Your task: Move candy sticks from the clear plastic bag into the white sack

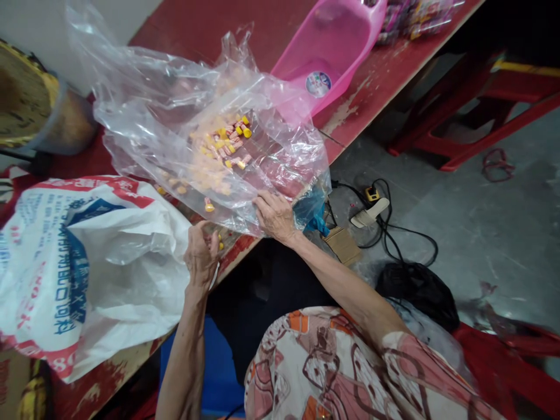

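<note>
A large clear plastic bag (280, 146) lies spread over the red table, with several small yellow-capped pieces with red-and-white patterned bodies (231, 140) showing in or under it. My right hand (276, 217) has its fingers bent onto the bag's near edge, gripping the film. At the table's front edge my left hand (201, 255) is closed, fingers curled and thumb inward. A bit of yellow and red shows beside its thumb; whether the fingers hold it is hidden. One loose yellow-capped piece (209, 205) lies just beyond that hand. A white printed woven sack (131, 256) touches its left side.
A pink plastic scoop-shaped basin (324, 64) stands at the back of the red table (188, 29). A bucket (65, 116) is at far left, wrapped packs (420, 17) at top right. On the floor lie black cables (411, 230), a sandal (370, 213) and a red stool (472, 116).
</note>
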Available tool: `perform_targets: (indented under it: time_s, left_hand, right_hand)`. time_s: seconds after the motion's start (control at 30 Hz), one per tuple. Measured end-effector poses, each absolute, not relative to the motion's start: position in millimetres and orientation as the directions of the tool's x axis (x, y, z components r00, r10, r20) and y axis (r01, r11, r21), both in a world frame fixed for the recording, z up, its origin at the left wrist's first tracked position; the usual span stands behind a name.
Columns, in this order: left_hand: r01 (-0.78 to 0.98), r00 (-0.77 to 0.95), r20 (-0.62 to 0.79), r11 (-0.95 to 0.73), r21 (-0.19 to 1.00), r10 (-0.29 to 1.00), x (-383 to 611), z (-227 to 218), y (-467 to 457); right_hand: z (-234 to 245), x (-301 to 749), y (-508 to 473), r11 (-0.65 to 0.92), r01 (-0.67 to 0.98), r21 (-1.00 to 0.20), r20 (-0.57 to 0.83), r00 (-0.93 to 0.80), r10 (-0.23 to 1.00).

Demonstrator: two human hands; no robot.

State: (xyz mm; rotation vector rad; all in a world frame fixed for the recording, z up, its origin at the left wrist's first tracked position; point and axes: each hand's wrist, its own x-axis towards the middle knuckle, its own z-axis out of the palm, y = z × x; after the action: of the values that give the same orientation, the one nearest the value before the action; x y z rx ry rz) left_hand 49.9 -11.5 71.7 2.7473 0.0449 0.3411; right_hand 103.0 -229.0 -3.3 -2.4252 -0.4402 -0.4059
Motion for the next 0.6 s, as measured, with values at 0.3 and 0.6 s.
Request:
perform_targets:
  time_s: [0.3,0.6]
  left_hand:
    - [0.102,0.905,0.333,-0.896,0.432,0.264,41,71,-26]
    - [0.203,0.896,0.076,-0.557,0.805,0.437,54,75,7]
  right_hand:
    - [-3,102,-230,-0.756,0.409,-0.511,0.389,0.894,0.221]
    - [-7,102,-228,-0.744,0.414,-0.524,0.425,0.884,0.192]
